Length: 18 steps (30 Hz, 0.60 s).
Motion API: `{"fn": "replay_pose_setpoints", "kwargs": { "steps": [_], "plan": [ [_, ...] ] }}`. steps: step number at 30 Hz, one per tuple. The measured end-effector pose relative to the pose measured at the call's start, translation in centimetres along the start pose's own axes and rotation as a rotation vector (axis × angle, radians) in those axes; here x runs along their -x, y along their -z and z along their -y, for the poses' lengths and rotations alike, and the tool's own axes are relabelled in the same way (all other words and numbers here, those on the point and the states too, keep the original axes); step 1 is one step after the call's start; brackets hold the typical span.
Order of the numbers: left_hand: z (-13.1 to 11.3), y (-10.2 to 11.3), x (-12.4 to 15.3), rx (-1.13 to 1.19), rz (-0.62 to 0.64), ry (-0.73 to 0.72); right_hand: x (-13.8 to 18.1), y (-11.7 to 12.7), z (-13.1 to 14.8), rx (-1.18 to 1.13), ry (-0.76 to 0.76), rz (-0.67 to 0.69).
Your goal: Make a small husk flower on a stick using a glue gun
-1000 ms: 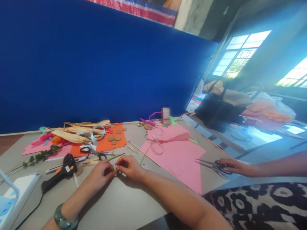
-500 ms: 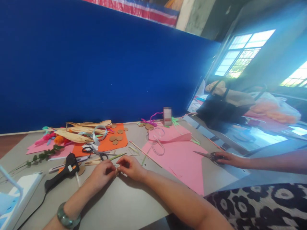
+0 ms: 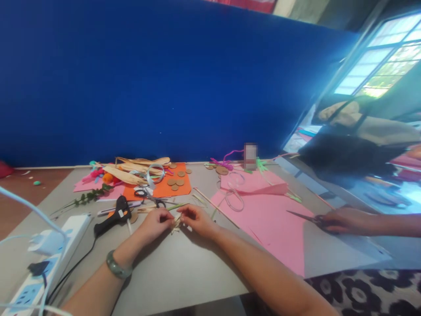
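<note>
Between my two hands, just above the grey table (image 3: 161, 276), is a small pale, straw-coloured piece (image 3: 176, 224) with ragged ends that looks like dried husk. My left hand (image 3: 158, 223) pinches it from the left, thumb against fingertips. From the other side my right hand (image 3: 199, 221) pinches it too, fingers bent; its exact shape is partly covered. A thin green stem (image 3: 176, 206) lies just behind the fingers. Close to my left hand are black-handled scissors (image 3: 160, 203) and a black hot glue gun (image 3: 116, 215) with a glue stick in it.
Dried husks (image 3: 131, 173), a leafy sprig (image 3: 94, 194) and orange paper (image 3: 182, 175) with wooden discs (image 3: 174, 182) lie at the back left. Pink sheets (image 3: 263, 215) spread rightward. Another person's hand (image 3: 345, 220) holds scissors (image 3: 304, 216). A power strip (image 3: 70, 239) stands front left.
The view has swung left, so everything sits farther right and more of the power strip shows. My fingers have drawn slightly apart, exposing more of the pale piece.
</note>
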<state>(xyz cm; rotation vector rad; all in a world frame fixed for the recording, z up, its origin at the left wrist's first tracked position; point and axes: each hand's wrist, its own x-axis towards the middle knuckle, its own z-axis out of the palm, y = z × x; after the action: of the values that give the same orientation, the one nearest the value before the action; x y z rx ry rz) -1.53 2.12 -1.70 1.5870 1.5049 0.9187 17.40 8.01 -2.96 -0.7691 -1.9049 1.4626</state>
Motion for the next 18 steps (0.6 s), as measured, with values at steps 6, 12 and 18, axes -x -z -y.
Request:
{"fn": "replay_pose_setpoints", "kwargs": {
  "steps": [6, 12, 18],
  "plan": [
    [-0.2, 0.3, 0.0, 0.037, -0.017, 0.021, -0.2, 0.4, 0.2, -0.024, -0.006, 0.029],
    [-0.3, 0.4, 0.1, -0.009, -0.015, -0.01, -0.2, 0.8, 0.1, 0.081, 0.04, 0.052],
    [-0.7, 0.6, 0.4, -0.102, 0.01, -0.045, -0.3, 1.1, 0.0, 0.293, 0.097, 0.079]
  ]
}}
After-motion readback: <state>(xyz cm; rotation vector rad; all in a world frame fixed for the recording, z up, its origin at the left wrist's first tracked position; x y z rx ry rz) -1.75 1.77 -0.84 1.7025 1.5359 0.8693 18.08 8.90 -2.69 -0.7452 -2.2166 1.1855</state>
